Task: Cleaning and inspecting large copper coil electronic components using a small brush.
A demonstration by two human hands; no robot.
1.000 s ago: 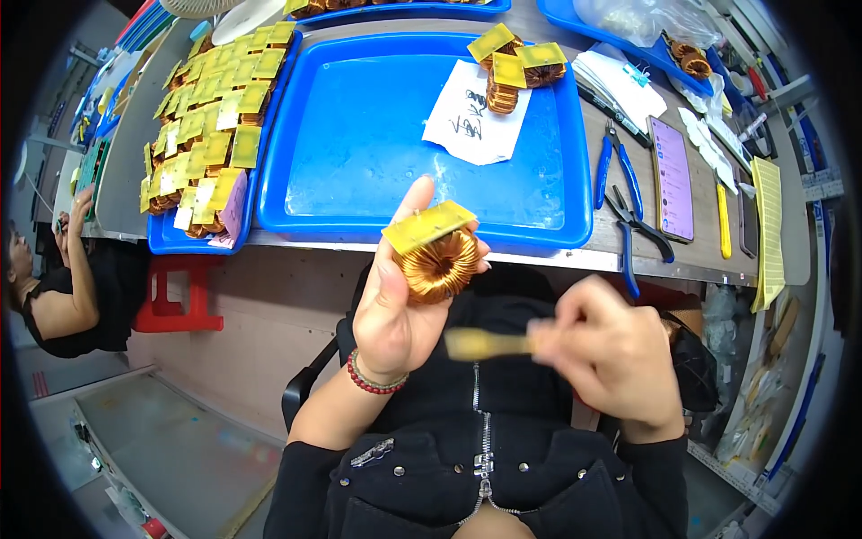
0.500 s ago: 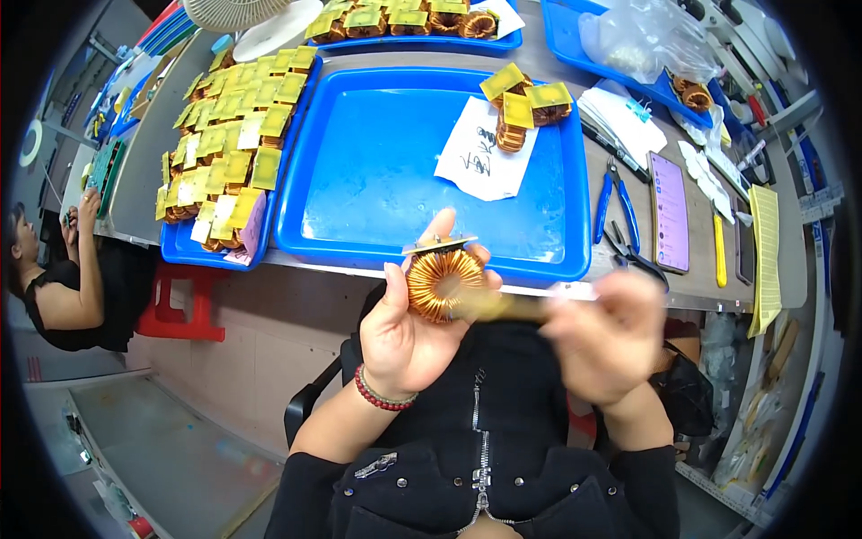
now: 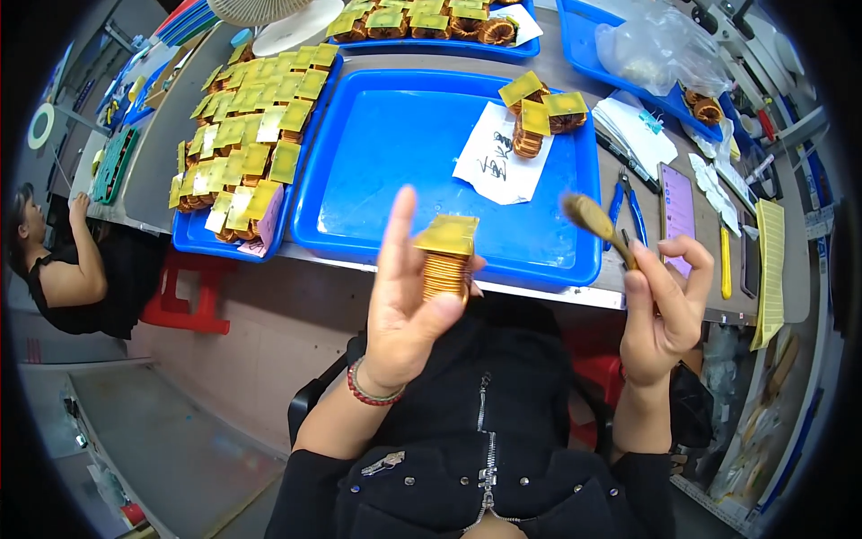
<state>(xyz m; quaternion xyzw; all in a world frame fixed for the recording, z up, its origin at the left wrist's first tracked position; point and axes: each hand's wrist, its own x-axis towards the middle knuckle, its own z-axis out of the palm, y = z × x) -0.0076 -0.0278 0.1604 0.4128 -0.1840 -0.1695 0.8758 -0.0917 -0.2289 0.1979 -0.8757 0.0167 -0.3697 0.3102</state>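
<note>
My left hand [image 3: 395, 332] holds a copper-wound toroid coil [image 3: 444, 277] upright above my lap, near the table's front edge. A square yellow plate [image 3: 449, 235] caps the coil, and the thumb presses the windings while the index finger stretches up, away from it. Off to the right, my right hand [image 3: 663, 314] pinches a small brush [image 3: 593, 218] by its handle. The brown brush head points up and left, well apart from the coil. Beyond my hands lies a large blue tray [image 3: 386, 162], with a few similar coils [image 3: 532, 121] and a handwritten paper [image 3: 494, 166] in it.
A tray [image 3: 193, 242] packed with yellow-topped coils stands at the left. Blue-handled pliers [image 3: 618, 202], a phone [image 3: 675, 193] and a yellow-handled tool [image 3: 725, 260] lie at the right. A co-worker [image 3: 67, 269] sits far left by a red stool [image 3: 193, 296].
The brush has come away from the coil, moving right and up with my right hand. My left hand has turned the coil, so its yellow plate now faces up and its hole is hidden.
</note>
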